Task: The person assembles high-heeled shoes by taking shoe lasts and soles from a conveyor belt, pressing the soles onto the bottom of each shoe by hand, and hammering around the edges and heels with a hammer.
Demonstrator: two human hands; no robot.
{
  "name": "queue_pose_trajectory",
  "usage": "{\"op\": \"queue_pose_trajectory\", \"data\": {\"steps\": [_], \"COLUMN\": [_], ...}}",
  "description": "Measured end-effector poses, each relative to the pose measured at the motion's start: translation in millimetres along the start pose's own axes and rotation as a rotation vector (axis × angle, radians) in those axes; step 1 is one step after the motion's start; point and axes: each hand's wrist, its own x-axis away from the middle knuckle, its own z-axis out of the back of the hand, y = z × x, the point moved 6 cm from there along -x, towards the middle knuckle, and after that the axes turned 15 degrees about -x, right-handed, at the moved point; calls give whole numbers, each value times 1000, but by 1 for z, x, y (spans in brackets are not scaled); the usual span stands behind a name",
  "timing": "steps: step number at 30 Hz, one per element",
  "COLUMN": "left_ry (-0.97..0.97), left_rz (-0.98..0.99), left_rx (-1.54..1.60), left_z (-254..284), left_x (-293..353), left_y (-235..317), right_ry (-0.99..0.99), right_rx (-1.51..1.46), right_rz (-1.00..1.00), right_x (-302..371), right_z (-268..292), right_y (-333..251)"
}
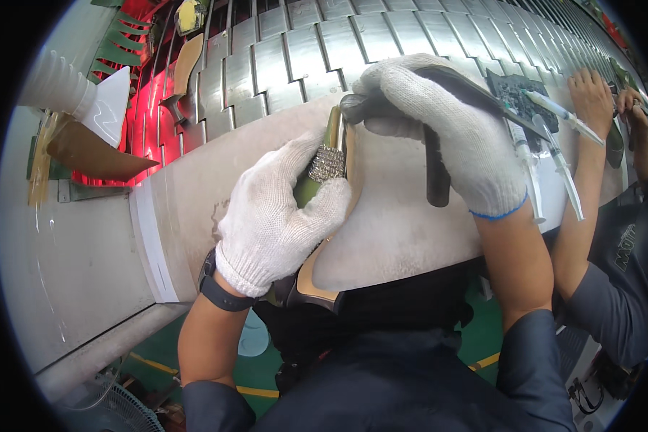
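Observation:
My left hand (284,209), in a white knit glove, is wrapped round a green pointed shoe (308,189) with a sparkling stone band (327,164) across its front. The shoe's toe points away from me, and its tan underside faces right. Its rear end shows below my wrist. My right hand (439,108), gloved too, is closed on a dark pincer-like tool (437,169). One arm of this tool hangs below the palm; its rounded head is beside the shoe's toe. A long dark strip runs across the back of that hand, and I cannot tell whether it belongs to the tool.
Slatted metal conveyor (317,54) runs beyond the pale bench edge (194,165). Several syringes (558,162) and a dark pad (522,93) lie at right, near a co-worker's hands (590,101). A white nozzle (104,104), brown sole-shaped piece (97,151) and red-lit area are left.

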Motion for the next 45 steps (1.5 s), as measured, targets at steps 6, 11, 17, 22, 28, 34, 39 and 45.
{"op": "queue_pose_trajectory", "data": {"steps": [6, 11, 17, 22, 28, 34, 39, 45], "left_ry": [-45, -52, 12, -32, 347, 327, 281, 371], "left_rz": [26, 17, -76, -81, -648, -630, -631, -631], "left_rx": [-47, -46, 53, 63, -395, -529, -465, -445], "left_z": [3, 3, 0, 5, 12, 8, 6, 7], "left_x": [-10, -13, -14, -12, 9, 14, 12, 15], "left_y": [2, 1, -3, -9, -8, -13, -14, -16], "right_ry": [-138, -262, -287, -359, -223, -155, -54, -68], "right_rx": [188, 339, 299, 437, 349, 330, -86, 275], "right_rz": [50, 49, 143, 91, 120, 125, -171, -18], "right_x": [-12, -14, -5, 6, 30, 48, 37, 18], "right_z": [-3, -17, -6, -24, -24, -11, -22, -40], "right_y": [-8, -18, 2, -9, 3, 14, 27, -5]}}
